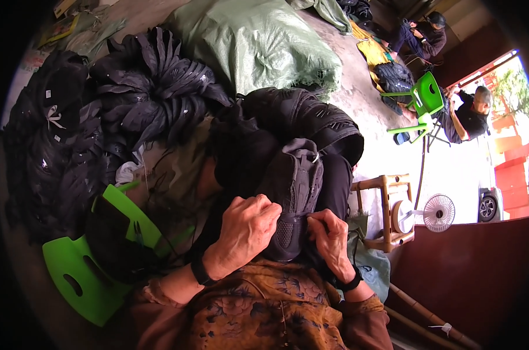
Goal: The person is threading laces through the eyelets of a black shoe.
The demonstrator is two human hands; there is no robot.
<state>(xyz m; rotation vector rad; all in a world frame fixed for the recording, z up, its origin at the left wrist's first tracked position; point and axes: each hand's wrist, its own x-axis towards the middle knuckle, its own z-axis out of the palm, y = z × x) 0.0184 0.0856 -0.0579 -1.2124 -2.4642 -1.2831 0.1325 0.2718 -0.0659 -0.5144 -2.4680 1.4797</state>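
Note:
A dark grey and black shoe upper [296, 181] lies lengthwise across my lap, its mesh-textured end toward me. My left hand [247, 230] is closed at its left edge, fingertips curled against the material. On the other side, my right hand [331, 236] makes a pinch close to the upper's right edge. Whatever sits between those fingertips is too small to make out. A faint line crosses the upper between both hands; I cannot tell whether it is thread or a seam. Just beyond, nested black shoe uppers [311, 116] rest over my knees.
Bundled black uppers [153, 87] and a tied heap [48, 151] lie to the left. A green plastic chair [83, 286] stands near-left, a pale green sack [253, 46] ahead. At right are a bamboo stool [387, 216], a small fan [438, 212] and two seated people farther off.

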